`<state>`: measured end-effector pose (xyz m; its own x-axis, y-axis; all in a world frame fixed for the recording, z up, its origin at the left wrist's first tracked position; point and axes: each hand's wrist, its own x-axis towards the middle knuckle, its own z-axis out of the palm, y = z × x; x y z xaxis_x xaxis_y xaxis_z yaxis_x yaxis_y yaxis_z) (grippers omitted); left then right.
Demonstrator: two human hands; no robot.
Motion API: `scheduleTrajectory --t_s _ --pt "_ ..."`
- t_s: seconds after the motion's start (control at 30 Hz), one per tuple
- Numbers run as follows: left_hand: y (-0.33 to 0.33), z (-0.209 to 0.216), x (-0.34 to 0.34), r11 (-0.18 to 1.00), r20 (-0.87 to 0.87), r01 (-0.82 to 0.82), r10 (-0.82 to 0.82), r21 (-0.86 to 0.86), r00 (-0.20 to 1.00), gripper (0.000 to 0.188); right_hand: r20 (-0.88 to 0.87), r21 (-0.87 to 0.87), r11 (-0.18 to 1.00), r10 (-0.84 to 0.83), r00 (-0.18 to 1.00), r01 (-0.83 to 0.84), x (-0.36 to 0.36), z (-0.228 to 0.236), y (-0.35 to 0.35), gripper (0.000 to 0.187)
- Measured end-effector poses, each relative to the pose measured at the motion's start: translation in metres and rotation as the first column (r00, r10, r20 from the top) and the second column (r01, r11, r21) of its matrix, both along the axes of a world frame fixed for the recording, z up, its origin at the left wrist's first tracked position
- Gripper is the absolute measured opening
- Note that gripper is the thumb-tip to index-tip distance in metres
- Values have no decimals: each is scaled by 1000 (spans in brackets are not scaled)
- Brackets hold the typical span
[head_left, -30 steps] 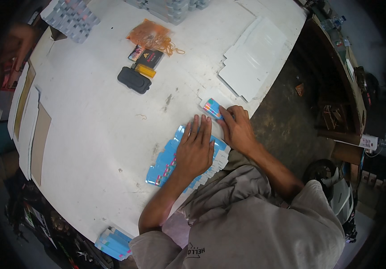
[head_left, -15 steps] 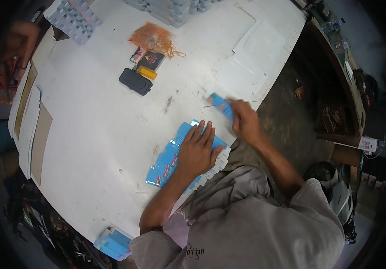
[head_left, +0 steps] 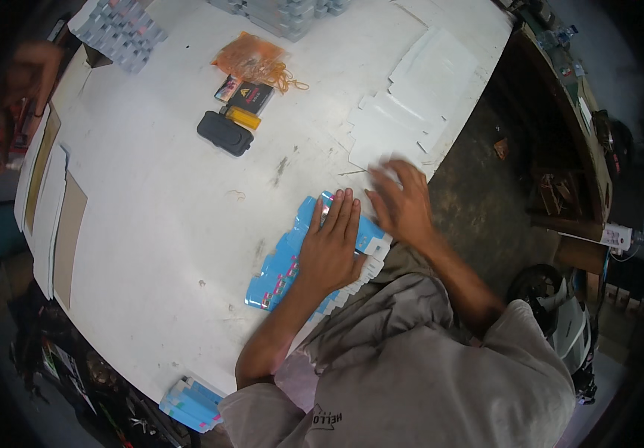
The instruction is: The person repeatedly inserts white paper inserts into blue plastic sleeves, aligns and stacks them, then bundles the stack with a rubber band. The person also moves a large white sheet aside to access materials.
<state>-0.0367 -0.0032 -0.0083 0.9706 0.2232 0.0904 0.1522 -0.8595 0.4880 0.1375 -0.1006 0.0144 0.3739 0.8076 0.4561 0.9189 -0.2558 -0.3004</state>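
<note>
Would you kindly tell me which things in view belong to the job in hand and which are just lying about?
Apparently part of the job:
overlapping blue cartons, under the left hand
similarly coloured blue bundle, lower left

Apparently just lying about:
black case
yellow lighter-like item
black packet

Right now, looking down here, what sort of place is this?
Perhaps a packaging workshop: there's a big white worktable, fanned flat blue cartons under the left hand, and grey stacks farther back.
</note>
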Motion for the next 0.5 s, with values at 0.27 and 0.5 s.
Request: scheduleTrajectory --t_s 0.27,0.5 --pt "-1 -16 2 992 -8 6 -7 -125 1000 59 -156 -242 970 -20 988 -18 4 -7 -6 41" --pt "-7 -6 5 987 76 -68 57 147 996 64 -678 -496 845 -231 698 -202 -11 0 -14 34"
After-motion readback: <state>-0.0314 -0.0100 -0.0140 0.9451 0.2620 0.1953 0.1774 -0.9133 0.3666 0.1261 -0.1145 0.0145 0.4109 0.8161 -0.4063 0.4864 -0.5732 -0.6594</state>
